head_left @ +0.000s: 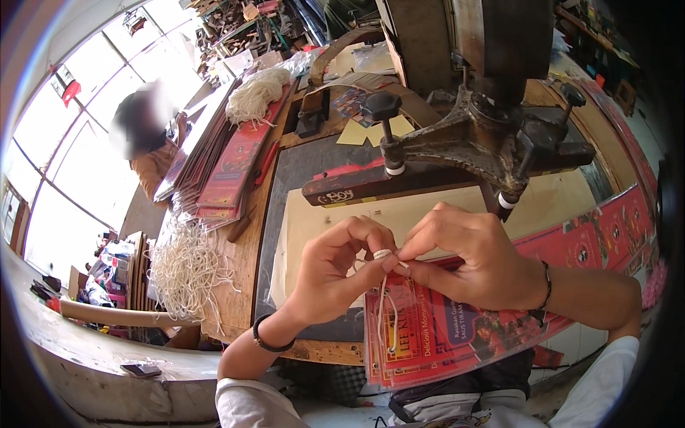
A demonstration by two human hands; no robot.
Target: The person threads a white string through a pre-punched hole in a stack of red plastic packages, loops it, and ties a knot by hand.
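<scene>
Close together above the bench, my left hand and my right hand each pinch a thin white cord between thumb and fingertips. A small coil of it shows at the left fingertips; whether it is knotted I cannot tell. Strands of the cord hang down to the left end of a pile of long red printed plastic sheets. The pile slants from just below my hands toward the far right, partly covered by my right forearm.
A black metal press with a crossbar stands beyond my hands, over a pale wooden board. At left lie stacked red strips, a white cord bundle and loose tangled cords. Another person is at far left.
</scene>
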